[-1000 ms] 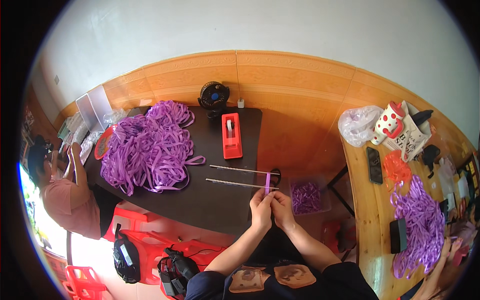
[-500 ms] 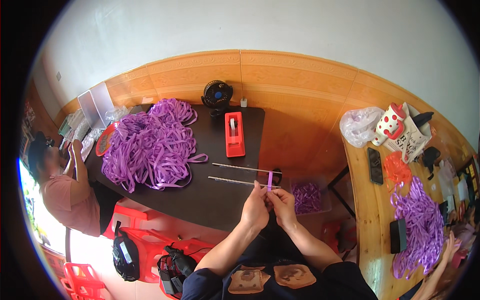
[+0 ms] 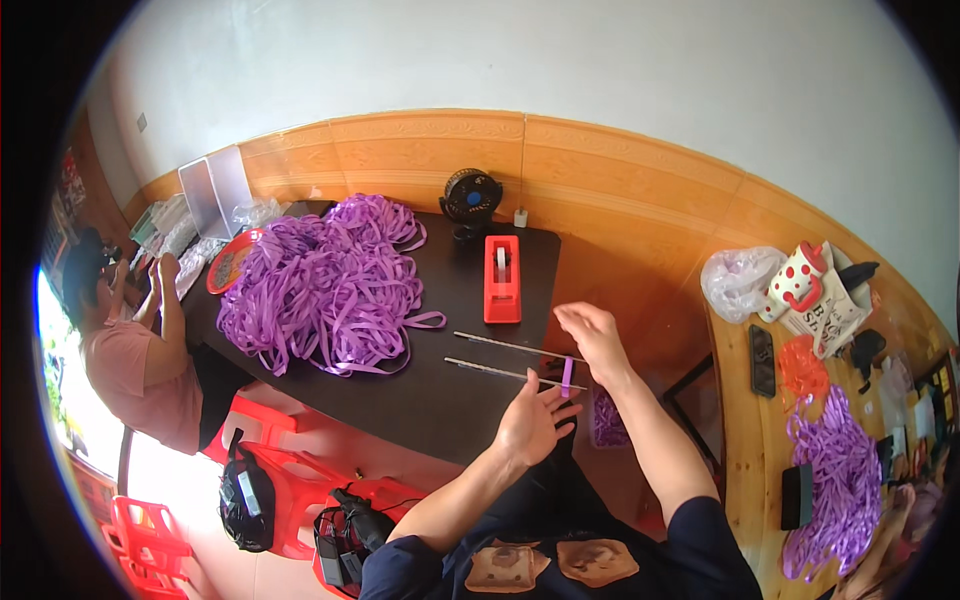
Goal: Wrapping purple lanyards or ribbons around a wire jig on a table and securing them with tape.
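Two thin metal rods [image 3: 491, 368] reach out side by side past the right edge of the dark table. A short strip of purple ribbon [image 3: 567, 377] spans both rods near their right ends. Just below that strip is my left hand [image 3: 528, 424], open with its fingers apart, close to the nearer rod; whether it touches the rod I cannot tell. My right hand [image 3: 597, 343] is raised beside the farther rod's end, fingers stretched out, nothing seen in it. A large heap of purple ribbon [image 3: 325, 285] covers the table's left part.
On the dark table [image 3: 400, 410] stand a red tape dispenser [image 3: 502, 280] and a black fan [image 3: 471, 197]. A box of purple pieces [image 3: 609, 418] sits below its right edge. Rightward, a wooden table [image 3: 745, 470] carries a phone [image 3: 762, 361] and more ribbon [image 3: 835, 480]. A person [image 3: 140, 370] works at left.
My hands were together at the ribbon strip and are now apart. The right one has moved up to the farther rod's end, and the left one's fingers have spread. The whole view has shifted slightly.
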`<state>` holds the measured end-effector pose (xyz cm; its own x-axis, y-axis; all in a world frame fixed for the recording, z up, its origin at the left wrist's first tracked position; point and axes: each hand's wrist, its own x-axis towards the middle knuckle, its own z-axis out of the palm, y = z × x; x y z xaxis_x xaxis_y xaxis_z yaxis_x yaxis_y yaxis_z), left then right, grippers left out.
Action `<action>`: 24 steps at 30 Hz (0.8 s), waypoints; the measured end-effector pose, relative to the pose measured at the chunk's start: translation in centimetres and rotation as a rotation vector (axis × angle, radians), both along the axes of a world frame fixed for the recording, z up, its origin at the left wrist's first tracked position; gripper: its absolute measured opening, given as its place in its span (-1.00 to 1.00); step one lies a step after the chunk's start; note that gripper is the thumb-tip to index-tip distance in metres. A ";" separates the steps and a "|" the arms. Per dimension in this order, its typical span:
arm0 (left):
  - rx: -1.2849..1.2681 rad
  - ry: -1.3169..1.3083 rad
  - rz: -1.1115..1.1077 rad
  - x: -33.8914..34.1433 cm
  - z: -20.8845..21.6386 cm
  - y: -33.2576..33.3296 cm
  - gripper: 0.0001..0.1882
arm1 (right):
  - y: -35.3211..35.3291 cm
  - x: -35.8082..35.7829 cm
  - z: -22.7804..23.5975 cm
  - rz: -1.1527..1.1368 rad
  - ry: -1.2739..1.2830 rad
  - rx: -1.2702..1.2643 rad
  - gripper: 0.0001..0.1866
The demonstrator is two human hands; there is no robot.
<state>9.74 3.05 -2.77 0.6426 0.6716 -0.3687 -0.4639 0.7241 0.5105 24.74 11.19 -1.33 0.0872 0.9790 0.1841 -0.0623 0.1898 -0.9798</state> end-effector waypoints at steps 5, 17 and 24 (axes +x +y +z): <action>-0.013 -0.031 -0.001 0.4 -0.3 0.0 -0.16 | 6.9 -3.1 -0.3 -0.061 -0.476 0.118 -0.79; -0.046 -0.027 0.047 0.6 -0.4 -0.3 -0.08 | 7.8 -8.3 1.7 -0.349 -0.363 0.209 -0.83; 0.013 -0.078 0.084 0.3 -0.5 -0.5 -0.26 | 3.4 -9.1 -1.0 -0.249 -0.296 0.128 -0.83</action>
